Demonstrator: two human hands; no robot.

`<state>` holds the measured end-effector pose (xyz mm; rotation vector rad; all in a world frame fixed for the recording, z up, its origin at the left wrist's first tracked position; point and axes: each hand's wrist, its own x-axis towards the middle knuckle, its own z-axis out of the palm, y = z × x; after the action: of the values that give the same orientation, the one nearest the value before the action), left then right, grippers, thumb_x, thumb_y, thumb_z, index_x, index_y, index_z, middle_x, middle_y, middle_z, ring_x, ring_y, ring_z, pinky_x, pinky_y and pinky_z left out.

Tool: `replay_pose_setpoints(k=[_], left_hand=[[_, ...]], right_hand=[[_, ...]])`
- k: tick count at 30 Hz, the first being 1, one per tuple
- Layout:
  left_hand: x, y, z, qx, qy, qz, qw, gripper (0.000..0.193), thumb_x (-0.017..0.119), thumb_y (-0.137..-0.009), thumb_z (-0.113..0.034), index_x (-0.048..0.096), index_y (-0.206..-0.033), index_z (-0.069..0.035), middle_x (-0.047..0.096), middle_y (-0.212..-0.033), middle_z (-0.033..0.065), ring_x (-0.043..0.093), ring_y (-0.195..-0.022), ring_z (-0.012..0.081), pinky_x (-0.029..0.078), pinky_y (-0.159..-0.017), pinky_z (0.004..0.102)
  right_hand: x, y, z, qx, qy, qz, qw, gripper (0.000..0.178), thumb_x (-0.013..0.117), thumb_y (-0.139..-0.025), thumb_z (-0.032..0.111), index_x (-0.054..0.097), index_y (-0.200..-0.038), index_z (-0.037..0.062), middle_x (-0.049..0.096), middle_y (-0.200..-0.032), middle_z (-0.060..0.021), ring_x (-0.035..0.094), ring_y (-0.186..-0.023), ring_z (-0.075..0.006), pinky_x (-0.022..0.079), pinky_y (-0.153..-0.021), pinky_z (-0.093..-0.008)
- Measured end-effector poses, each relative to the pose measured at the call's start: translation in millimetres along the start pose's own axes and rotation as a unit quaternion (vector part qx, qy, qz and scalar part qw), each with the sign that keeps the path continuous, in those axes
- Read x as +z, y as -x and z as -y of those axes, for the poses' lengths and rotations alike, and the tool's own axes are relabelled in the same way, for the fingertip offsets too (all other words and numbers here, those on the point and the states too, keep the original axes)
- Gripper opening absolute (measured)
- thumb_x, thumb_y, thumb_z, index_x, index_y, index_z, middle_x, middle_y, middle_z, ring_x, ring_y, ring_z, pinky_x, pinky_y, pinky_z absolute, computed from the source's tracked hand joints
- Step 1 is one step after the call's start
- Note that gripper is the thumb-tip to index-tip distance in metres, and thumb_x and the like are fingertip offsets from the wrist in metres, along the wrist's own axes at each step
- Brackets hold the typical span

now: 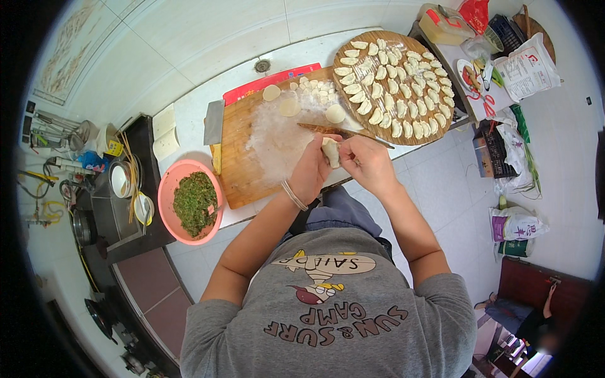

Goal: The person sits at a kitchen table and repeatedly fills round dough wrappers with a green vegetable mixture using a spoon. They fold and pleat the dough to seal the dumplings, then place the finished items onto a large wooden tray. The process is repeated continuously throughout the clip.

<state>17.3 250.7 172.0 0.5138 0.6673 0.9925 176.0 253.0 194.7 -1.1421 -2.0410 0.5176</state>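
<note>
Above the near edge of the wooden cutting board (242,164), a dumpling (330,153) sits in the curled fingers of my left hand (310,167). My right hand (370,165) pinches at the dumpling's right edge, its fingers pressed together. Just beyond both hands lies a tapered dark rolling pin (353,133). Flour covers the middle of the board, along with round dough wrappers (335,113) and several small dough pieces (321,90). To the right, a round wooden board (353,69) carries rows of finished dumplings (401,108).
A pink bowl (165,195) of chopped green filling (194,200) stands left of the board. A cleaver (213,123) lies on the board's left edge. Further left is a dark sink (116,220). Bags (528,68) and red scissors (487,104) occupy the right side. Another person (526,318) is at lower right.
</note>
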Motion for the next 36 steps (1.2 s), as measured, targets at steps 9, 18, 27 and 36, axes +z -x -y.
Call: replay_pose_setpoints(k=[9,18,27,36], left_hand=[[1.7,2.1,-16.5,-0.036,-0.019,0.041,0.998,0.054,0.023,-0.101,-0.045,0.047,-0.120,0.000,0.059,-0.112,0.0119,0.060,-0.100,0.0206,0.048,-0.087,0.0339],[5.1,-0.8,-9.3,-0.040,-0.036,0.031,0.998,0.055,0.024,-0.101,-0.046,0.047,-0.123,-0.002,0.058,-0.116,0.0095,0.058,-0.104,0.0170,0.048,-0.091,0.0332],[-6.8,0.6,-16.1,-0.047,-0.072,0.038,0.996,0.060,0.025,-0.099,-0.051,0.048,-0.124,-0.003,0.059,-0.114,0.0073,0.059,-0.096,0.0155,0.048,-0.084,0.0296],[-10.6,-0.8,-13.8,-0.058,-0.070,0.075,0.993,0.063,0.022,-0.099,-0.053,0.050,-0.122,-0.001,0.062,-0.107,0.0079,0.060,-0.093,0.0161,0.048,-0.078,0.0276]], right_hand=[[-21.5,-12.3,-5.8,-0.096,-0.011,-0.009,0.995,0.018,0.067,-0.071,0.000,0.067,-0.089,0.0032,0.067,-0.088,-0.0079,0.066,-0.076,-0.0257,0.053,-0.064,-0.0324],[-12.6,-8.6,-2.8,-0.025,0.023,0.030,0.999,0.016,0.067,-0.070,0.001,0.064,-0.085,0.0041,0.064,-0.085,-0.0090,0.065,-0.073,-0.0259,0.052,-0.062,-0.0333],[-11.3,-12.4,6.5,-0.030,0.019,-0.016,0.999,0.022,0.067,-0.071,0.003,0.066,-0.093,0.0046,0.066,-0.083,-0.0104,0.065,-0.070,-0.0270,0.052,-0.061,-0.0345],[-18.8,-21.4,-4.9,-0.112,0.006,0.036,0.993,0.018,0.066,-0.071,-0.002,0.069,-0.088,0.0041,0.067,-0.089,-0.0068,0.066,-0.079,-0.0225,0.052,-0.066,-0.0303]])
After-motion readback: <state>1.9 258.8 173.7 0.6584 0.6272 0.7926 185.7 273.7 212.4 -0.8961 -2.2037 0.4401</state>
